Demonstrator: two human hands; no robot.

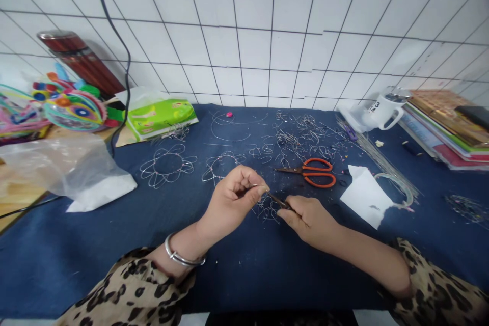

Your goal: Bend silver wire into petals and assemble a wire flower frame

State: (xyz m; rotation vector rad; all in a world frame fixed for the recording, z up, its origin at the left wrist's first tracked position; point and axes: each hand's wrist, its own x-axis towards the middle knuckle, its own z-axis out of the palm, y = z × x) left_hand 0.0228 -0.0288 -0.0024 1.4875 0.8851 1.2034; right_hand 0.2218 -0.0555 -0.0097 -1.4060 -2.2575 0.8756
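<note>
My left hand (233, 198) is closed in a pinch on a thin silver wire piece (267, 209) just above the blue cloth. My right hand (309, 219) is closed round a small dark tool (278, 200), whose tip meets the wire at my left fingertips. A silver bangle (181, 255) sits on my left wrist. Both sleeves are leopard print. Two finished wire flower shapes (168, 165) (223, 165) lie flat beyond my left hand. Orange-handled scissors (315, 172) lie beyond my right hand.
Loose wire pieces (301, 135) litter the blue cloth (114, 244). A white paper scrap (364, 196), a wire bundle (385, 165), a white mug (384, 109) and stacked books (446, 125) are right. A plastic bag (64, 168), green tissue pack (160, 117) and colourful craft pieces (72, 104) are left.
</note>
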